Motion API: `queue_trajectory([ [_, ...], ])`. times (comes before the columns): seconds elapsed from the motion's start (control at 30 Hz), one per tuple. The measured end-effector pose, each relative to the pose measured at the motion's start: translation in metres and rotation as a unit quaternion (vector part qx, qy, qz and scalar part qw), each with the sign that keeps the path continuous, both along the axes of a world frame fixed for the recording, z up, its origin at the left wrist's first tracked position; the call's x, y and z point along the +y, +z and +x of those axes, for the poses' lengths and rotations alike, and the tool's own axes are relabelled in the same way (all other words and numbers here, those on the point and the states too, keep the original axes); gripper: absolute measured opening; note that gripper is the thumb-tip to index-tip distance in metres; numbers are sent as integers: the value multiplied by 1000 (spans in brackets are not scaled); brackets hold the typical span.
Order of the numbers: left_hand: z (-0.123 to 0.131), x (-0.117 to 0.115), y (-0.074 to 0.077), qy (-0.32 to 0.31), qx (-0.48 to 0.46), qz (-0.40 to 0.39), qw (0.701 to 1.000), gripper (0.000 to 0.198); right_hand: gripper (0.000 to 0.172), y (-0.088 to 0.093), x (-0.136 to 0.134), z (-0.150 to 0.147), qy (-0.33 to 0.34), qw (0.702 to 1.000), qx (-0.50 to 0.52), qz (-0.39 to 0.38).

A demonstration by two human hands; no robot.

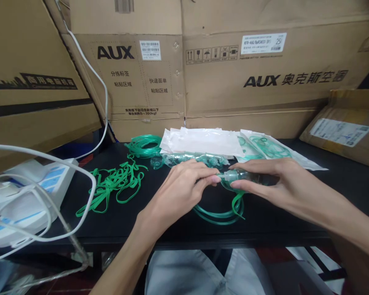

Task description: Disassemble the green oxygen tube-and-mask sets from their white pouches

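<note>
My left hand (189, 180) is closed, thumb and fingers pinching the end of a green tube at a clear connector (230, 176). From the right, my right hand (278, 174) grips a clear greenish plastic mask (249, 175) that carries the connector; my fingers hide part of it. A green elastic strap (237, 201) hangs from the mask. Below my hands, coiled green tubing (217, 218) rests on the black table (283, 217). Just behind them lies a row of clear plastic masks (187, 157), partly covered by my left hand.
White pouches (203, 140) lie at the back, with bagged green tubing (266, 146) beside them. Coiled tubing (145, 145) and tangled green straps (117, 184) are on the left. A white device (49, 192) with cables stands far left. Cardboard boxes (215, 90) wall the back; another box (346, 123) stands right.
</note>
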State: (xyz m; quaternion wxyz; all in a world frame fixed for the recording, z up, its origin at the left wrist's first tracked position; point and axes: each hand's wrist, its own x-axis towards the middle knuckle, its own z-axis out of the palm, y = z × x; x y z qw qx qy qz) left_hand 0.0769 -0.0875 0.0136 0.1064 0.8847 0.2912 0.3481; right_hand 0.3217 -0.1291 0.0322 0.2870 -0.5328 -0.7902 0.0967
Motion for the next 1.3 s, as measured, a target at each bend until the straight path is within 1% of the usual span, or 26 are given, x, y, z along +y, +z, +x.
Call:
queue_trajectory([
  [0.17,1,1,-2,-12,-22,65,998,18,37,-1,2,1,-19,998,37,-40],
  [0.33,3,2,-1,-7,-38,95,995,17,39,-1,5,1,-36,990,80,-110],
  [0.47,3,1,0,1,-32,93,995,17,32,0,6,-2,6,983,124,-136],
  [0.57,3,1,0,7,-35,94,995,18,35,1,5,-6,22,976,153,-153],
  [0.67,1,1,0,22,-27,96,995,18,40,2,4,-14,22,972,167,-164],
  [0.77,-1,1,-1,40,4,87,995,19,40,5,2,-21,20,968,174,-178],
  [0.87,-1,0,-2,61,49,71,994,22,40,5,2,-22,3,973,147,-177],
  [1.0,3,-2,-6,81,94,58,991,26,47,0,4,-14,-32,983,98,-153],
  [1.1,7,-4,-6,84,72,50,993,23,47,1,4,-8,-30,982,98,-158],
  [1.3,10,-7,-2,65,13,40,997,13,44,11,0,-8,7,973,136,-185],
])
